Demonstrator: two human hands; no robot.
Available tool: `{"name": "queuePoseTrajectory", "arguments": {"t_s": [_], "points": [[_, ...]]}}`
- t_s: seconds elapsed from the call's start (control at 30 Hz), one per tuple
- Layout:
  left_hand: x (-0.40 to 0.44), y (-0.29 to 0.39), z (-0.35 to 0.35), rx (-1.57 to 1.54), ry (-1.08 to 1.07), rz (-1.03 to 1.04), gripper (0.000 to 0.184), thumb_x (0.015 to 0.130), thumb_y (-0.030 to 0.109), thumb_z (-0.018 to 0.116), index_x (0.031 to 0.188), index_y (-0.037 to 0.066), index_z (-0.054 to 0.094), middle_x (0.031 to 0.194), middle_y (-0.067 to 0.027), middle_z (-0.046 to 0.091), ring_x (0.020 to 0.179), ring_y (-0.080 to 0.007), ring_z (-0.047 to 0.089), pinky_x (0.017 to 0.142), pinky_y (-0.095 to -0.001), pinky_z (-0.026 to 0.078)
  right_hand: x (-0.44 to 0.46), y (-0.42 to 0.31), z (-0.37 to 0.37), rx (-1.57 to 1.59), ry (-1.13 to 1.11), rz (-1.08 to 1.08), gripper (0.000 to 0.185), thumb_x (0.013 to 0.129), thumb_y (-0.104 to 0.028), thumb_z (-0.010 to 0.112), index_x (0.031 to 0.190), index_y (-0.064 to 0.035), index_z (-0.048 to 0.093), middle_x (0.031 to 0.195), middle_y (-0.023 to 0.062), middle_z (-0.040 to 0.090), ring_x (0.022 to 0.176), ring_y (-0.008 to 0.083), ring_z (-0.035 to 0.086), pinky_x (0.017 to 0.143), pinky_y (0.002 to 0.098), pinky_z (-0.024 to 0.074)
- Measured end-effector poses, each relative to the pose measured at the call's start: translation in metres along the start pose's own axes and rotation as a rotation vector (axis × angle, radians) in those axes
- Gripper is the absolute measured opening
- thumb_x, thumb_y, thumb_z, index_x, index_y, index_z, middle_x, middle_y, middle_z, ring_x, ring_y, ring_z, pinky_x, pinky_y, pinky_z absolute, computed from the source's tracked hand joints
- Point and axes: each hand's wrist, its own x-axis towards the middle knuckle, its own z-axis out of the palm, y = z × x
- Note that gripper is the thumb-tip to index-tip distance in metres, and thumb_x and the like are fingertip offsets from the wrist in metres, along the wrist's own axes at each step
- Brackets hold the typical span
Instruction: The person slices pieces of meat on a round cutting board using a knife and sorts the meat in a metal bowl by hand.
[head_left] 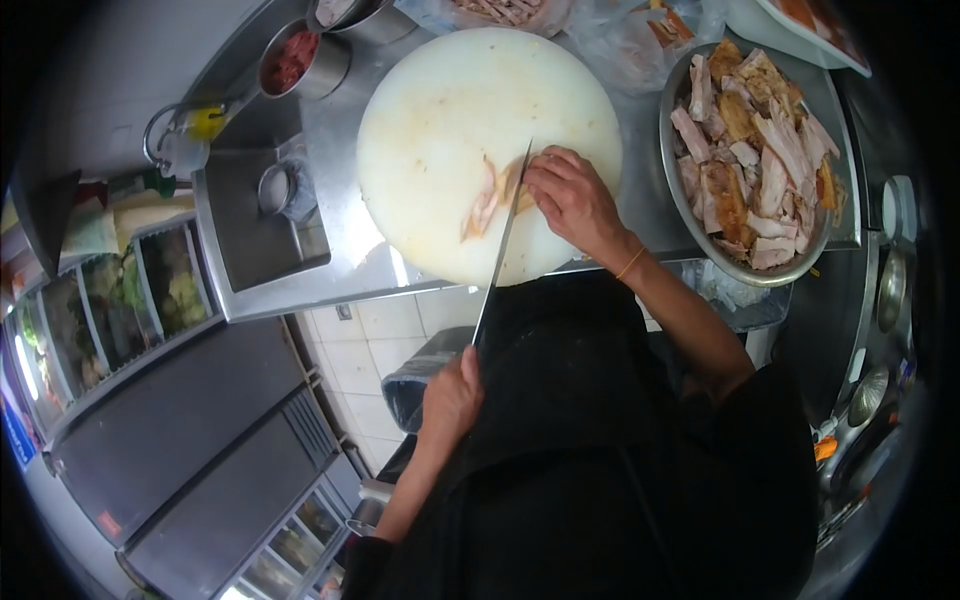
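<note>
My left hand (pixel 453 398) is closed on the handle of a long knife (pixel 497 255), low in front of the round white cutting board (pixel 430 110). The blade reaches up over the board, its tip near the fingers of my right hand (pixel 575 200). Those fingers are bent and press on a piece of meat (pixel 512 186) beside the blade, partly hidden under them. Left of the blade, a thin pale slice of meat (pixel 482 203) lies on the board.
A large metal bowl (pixel 672 180) of cut meat stands at the right. At the upper left are a metal pot of red meat (pixel 291 62) and a sink (pixel 250 240). Plastic bags (pixel 625 50) lie behind the board. A bin (pixel 405 390) stands below the counter edge.
</note>
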Motion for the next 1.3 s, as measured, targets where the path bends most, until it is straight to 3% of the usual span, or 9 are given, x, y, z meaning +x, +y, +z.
{"name": "queuePoseTrajectory", "arguments": {"t_s": [0.13, 0.4, 0.5, 0.6, 0.7, 0.87, 1.1, 1.3], "points": [[0.019, 0.02, -0.013, -0.057, 0.005, -0.046, 0.055, 0.111, 0.041, 0.038, 0.093, -0.003, 0.068, 0.083, -0.0341, 0.066, 0.083, -0.0576, 0.063, 0.075, -0.062, 0.049, 0.003, 0.004, -0.003, 0.011, -0.017, -0.004, 0.017, 0.086, 0.0, 0.068, 0.103, -0.0008, 0.068, 0.108, 0.0129, 0.068, 0.113, 0.0321, 0.061, 0.102, 0.0409, 0.0487], [-0.024, 0.005, -0.013, -0.062, -0.086, -0.115, 0.057, 0.111, 0.042, 0.038, 0.093, -0.004, 0.068, 0.085, -0.036, 0.065, 0.087, -0.0582, 0.062, 0.077, -0.0618, 0.048, -0.002, 0.003, 0.0, 0.016, 0.05, -0.004, 0.012, 0.087, 0.0, 0.067, 0.099, 0.0005, 0.067, 0.105, 0.0149, 0.068, 0.108, 0.0331, 0.062, 0.099, 0.0418, 0.0502], [0.005, 0.009, 0.002, -0.015, -0.046, -0.002, 0.057, 0.111, 0.041, 0.039, 0.091, -0.005, 0.067, 0.085, -0.0362, 0.065, 0.086, -0.0583, 0.061, 0.076, -0.0622, 0.047, 0.002, 0.0, -0.002, 0.047, 0.036, 0.015, 0.013, 0.086, 0.001, 0.066, 0.099, 0.0012, 0.068, 0.106, 0.0156, 0.068, 0.108, 0.0337, 0.062, 0.098, 0.0418, 0.0509], [0.03, 0.019, -0.003, -0.058, -0.003, -0.017, 0.058, 0.111, 0.041, 0.039, 0.089, -0.005, 0.066, 0.084, -0.0358, 0.065, 0.085, -0.0585, 0.061, 0.076, -0.0625, 0.047, 0.005, 0.005, -0.008, 0.066, 0.004, 0.007, 0.014, 0.086, 0.003, 0.067, 0.099, 0.002, 0.068, 0.106, 0.0161, 0.068, 0.107, 0.0342, 0.063, 0.097, 0.0418, 0.0515], [0.015, 0.027, -0.011, -0.17, -0.011, -0.056, 0.058, 0.11, 0.041, 0.039, 0.088, -0.005, 0.065, 0.083, -0.0351, 0.065, 0.084, -0.0586, 0.06, 0.075, -0.0627, 0.046, 0.003, 0.007, -0.014, 0.058, -0.023, 0.012, 0.014, 0.085, 0.003, 0.067, 0.099, 0.0024, 0.068, 0.106, 0.0163, 0.068, 0.107, 0.0346, 0.063, 0.096, 0.0417, 0.0518], [-0.023, 0.013, -0.014, -0.081, -0.055, -0.068, 0.058, 0.11, 0.042, 0.039, 0.089, -0.005, 0.066, 0.086, -0.0356, 0.065, 0.086, -0.0585, 0.061, 0.076, -0.0626, 0.047, 0.001, 0.01, -0.01, 0.076, 0.021, -0.007, 0.013, 0.086, 0.003, 0.067, 0.099, 0.0018, 0.068, 0.106, 0.0163, 0.068, 0.107, 0.0344, 0.063, 0.095, 0.0411, 0.0523], [0.027, 0.026, 0.0, -0.081, -0.031, -0.045, 0.058, 0.11, 0.043, 0.039, 0.088, -0.004, 0.065, 0.085, -0.0366, 0.065, 0.084, -0.0592, 0.06, 0.075, -0.063, 0.047, 0.002, 0.009, -0.019, 0.079, -0.031, -0.01, 0.013, 0.085, 0.004, 0.067, 0.097, 0.002, 0.068, 0.105, 0.0156, 0.068, 0.106, 0.0336, 0.063, 0.094, 0.0404, 0.053], [-0.008, 0.026, -0.017, -0.118, -0.033, -0.029, 0.057, 0.111, 0.042, 0.039, 0.088, -0.004, 0.066, 0.083, -0.0366, 0.065, 0.084, -0.0595, 0.06, 0.076, -0.0639, 0.047, -0.002, 0.013, -0.019, 0.056, 0.006, 0.003, 0.016, 0.082, 0.005, 0.068, 0.098, 0.0023, 0.069, 0.105, 0.0154, 0.068, 0.106, 0.0331, 0.063, 0.093, 0.0398, 0.0534]]}}
